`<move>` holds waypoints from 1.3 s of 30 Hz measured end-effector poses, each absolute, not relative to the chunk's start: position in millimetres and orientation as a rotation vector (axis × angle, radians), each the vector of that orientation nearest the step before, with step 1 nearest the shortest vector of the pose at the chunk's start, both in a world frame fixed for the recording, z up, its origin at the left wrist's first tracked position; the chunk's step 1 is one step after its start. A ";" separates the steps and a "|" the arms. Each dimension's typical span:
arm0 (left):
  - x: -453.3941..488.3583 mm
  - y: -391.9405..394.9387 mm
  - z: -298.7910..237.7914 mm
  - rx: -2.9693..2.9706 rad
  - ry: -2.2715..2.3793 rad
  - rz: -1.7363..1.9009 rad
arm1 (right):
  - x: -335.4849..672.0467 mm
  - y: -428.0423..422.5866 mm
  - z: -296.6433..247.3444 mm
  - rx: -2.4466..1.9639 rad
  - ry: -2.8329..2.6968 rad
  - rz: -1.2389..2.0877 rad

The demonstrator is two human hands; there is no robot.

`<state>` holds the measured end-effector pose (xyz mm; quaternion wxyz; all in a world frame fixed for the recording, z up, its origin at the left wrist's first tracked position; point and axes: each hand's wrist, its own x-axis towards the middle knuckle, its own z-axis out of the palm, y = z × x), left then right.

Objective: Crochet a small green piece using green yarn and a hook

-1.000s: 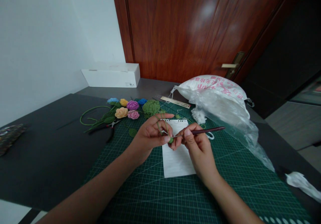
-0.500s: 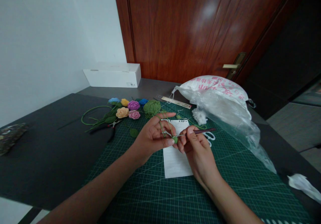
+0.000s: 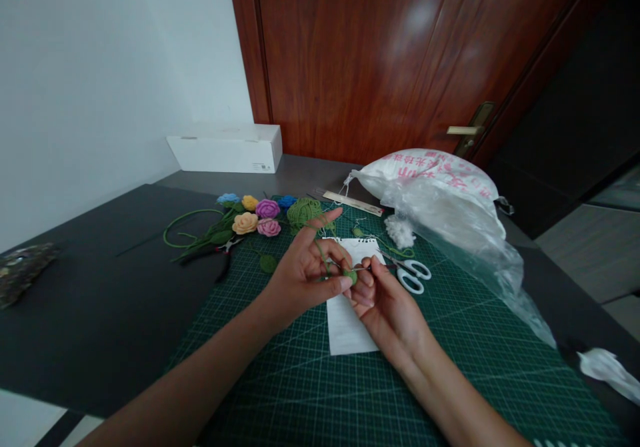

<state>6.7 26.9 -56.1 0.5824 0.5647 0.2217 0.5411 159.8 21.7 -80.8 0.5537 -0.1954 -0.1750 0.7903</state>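
Between thumb and fingers, my left hand (image 3: 310, 267) pinches a small green crochet piece (image 3: 353, 277), its index finger raised and green yarn (image 3: 321, 252) running over the fingers. My right hand (image 3: 383, 287) is closed on a crochet hook (image 3: 361, 269), whose metal tip meets the green piece; its dark handle is mostly hidden by the hand. Below both hands lies a white notepad sheet (image 3: 350, 330). White-handled scissors (image 3: 413, 275) rest just right of my right hand. Behind my left hand sits a ball of green yarn (image 3: 303, 212).
Crocheted flowers (image 3: 267, 209) and black-handled pliers (image 3: 223, 252) lie left on the green cutting mat (image 3: 280, 380) and dark table. A ruler (image 3: 353, 203), white fluff (image 3: 400, 231) and a large plastic bag (image 3: 440, 180) are behind. A white box (image 3: 225, 150) stands at the back.
My right hand has turned, so the hook's handle no longer sticks out to the right and more of the scissors shows. My left index finger has lifted higher.
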 end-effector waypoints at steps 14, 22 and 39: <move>7.4 26.4 -55.9 1.204 0.516 1.240 | 162.7 19.3 -83.5 -0.516 -0.641 1.749; 7.1 26.5 -58.6 1.188 0.488 1.212 | 164.5 12.1 -79.9 -0.628 -1.026 1.269; 9.5 23.1 -57.1 1.164 0.471 1.162 | 167.9 10.4 -84.1 -0.644 -1.084 1.065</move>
